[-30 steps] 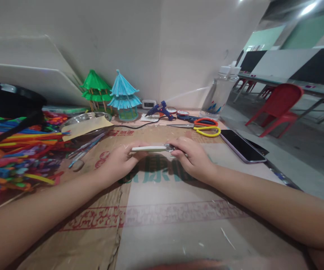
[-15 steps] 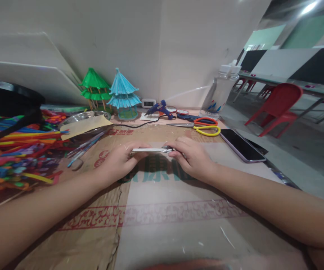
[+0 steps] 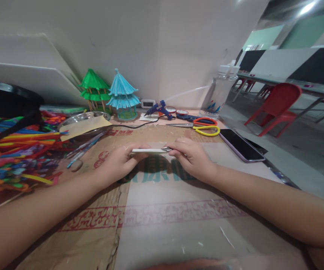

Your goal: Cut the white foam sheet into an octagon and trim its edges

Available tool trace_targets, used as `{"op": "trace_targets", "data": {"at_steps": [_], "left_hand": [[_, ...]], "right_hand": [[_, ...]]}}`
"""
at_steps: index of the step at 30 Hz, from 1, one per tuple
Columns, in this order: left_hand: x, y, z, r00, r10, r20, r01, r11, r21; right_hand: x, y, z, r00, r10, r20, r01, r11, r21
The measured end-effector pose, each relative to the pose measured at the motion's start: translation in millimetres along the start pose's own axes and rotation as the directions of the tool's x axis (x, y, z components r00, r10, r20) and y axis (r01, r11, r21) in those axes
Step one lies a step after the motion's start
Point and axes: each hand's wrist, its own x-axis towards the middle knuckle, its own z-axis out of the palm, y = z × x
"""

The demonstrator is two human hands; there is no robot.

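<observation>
A thin white strip point(image 3: 147, 151), seen nearly edge-on, lies level between my two hands above the cardboard. My left hand point(image 3: 119, 161) is closed, with thumb and fingers pinching the strip's left end. At the other end, my right hand point(image 3: 191, 155) is closed around a small metal piece point(image 3: 166, 149) that touches the strip. Most of that piece is hidden by the fingers, so its kind cannot be made out. Beneath the hands, a translucent sheet point(image 3: 179, 232) covers part of the printed cardboard point(image 3: 91, 240).
Colourful pipe cleaners point(image 3: 15, 150) are heaped at left beside a metal bowl point(image 3: 86, 117). Behind my hands are a green paper-roofed model point(image 3: 93, 84), a blue one point(image 3: 122, 93), a glue gun point(image 3: 160, 108), scissors point(image 3: 207, 126) and a bottle point(image 3: 216, 93). A phone point(image 3: 242, 144) lies at right.
Both hands keep almost the same place and grip. The white strip has turned slightly, and less of the metal piece shows at its right end.
</observation>
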Motion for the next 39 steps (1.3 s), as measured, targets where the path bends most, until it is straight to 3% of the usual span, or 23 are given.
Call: {"op": "trace_targets", "data": {"at_steps": [6,17,32,39], "left_hand": [[0.5,-1.1,0.3,1.000,-0.002,-0.018,0.002,1.000,0.004],[-1.7,0.3,1.2,0.995,0.085,0.043,-0.087,0.995,0.044],[-0.6,-2.7,1.5,0.990,0.131,0.052,-0.135,0.989,0.066],[-1.9,-2.8,2.1,0.999,0.034,-0.026,-0.033,0.997,0.063]], "right_hand": [[-0.2,-0.9,-0.6,0.999,0.034,0.018,-0.035,0.999,0.015],[2.2,-12.5,-2.8,0.995,-0.072,0.070,0.076,0.995,-0.062],[2.2,-12.9,-3.4,0.991,-0.128,0.038,0.131,0.988,-0.085],[1.0,-7.9,-2.0,0.999,0.002,-0.036,-0.002,1.000,-0.007]]}}
